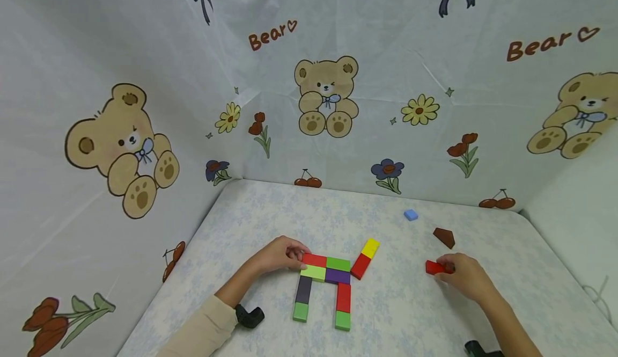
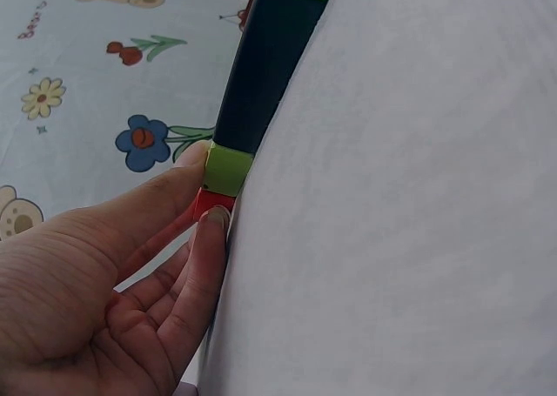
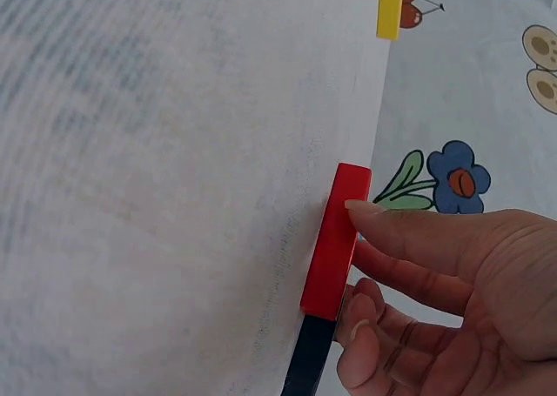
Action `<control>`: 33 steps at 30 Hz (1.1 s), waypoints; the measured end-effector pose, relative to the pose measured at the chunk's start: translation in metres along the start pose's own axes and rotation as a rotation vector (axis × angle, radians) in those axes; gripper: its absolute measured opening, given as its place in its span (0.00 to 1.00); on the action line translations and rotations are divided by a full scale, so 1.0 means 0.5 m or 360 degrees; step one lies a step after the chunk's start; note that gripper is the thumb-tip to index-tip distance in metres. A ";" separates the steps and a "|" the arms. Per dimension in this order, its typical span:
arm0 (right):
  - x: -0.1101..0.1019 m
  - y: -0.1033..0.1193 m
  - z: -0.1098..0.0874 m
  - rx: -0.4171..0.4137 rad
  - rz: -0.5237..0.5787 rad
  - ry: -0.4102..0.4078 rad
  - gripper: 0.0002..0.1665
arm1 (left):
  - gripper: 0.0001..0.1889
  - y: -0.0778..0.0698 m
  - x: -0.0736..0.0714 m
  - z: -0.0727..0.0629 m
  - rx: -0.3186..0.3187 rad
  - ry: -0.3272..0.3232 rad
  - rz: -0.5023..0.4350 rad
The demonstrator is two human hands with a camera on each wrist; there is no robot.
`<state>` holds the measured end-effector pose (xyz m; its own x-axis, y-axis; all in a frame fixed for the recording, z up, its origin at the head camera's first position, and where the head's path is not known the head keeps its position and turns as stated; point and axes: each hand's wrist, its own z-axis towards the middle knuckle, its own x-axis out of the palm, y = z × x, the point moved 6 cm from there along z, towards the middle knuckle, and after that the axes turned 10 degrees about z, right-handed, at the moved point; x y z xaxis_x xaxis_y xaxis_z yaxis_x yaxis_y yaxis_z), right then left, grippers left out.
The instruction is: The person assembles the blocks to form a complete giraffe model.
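Observation:
At the left end of a flat figure of coloured blocks, my left hand pinches a red block and the yellow-green block beside it between thumb and fingers. A green block and a purple block complete that body, with two-block legs below. A slanted red-and-yellow pair meets its right side. Farther right, my right hand pinches another red block, thumb on one side and fingers on the other. A dark block lines up with its end, partly hidden by the fingers in the head view.
A brown angular piece lies just beyond the right hand, and a small blue block farther back. Bear-printed cloth rises behind the pale table. Black wrist gear sits by the left forearm.

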<state>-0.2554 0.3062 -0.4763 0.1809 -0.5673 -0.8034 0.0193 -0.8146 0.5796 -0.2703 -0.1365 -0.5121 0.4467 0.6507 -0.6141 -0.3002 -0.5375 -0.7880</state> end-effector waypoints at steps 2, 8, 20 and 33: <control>0.003 -0.001 0.000 0.0022 -0.0010 -0.0007 0.19 | 0.16 -0.001 0.000 0.000 -0.0002 0.0005 -0.0006; 0.009 0.003 -0.007 0.0068 -0.0026 0.0001 0.22 | 0.16 -0.001 0.000 0.002 0.0007 0.0003 -0.0023; 0.013 0.007 -0.024 -0.0318 0.0295 0.0396 0.45 | 0.16 0.005 0.002 0.003 -0.0003 -0.0004 -0.0010; 0.028 0.017 -0.018 -0.0395 0.0261 0.0332 0.37 | 0.16 0.004 0.004 0.005 0.0016 0.0001 0.0013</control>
<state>-0.2436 0.2925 -0.4816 0.3979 -0.6301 -0.6668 0.2072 -0.6464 0.7344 -0.2723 -0.1350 -0.5149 0.4447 0.6460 -0.6204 -0.3123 -0.5374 -0.7834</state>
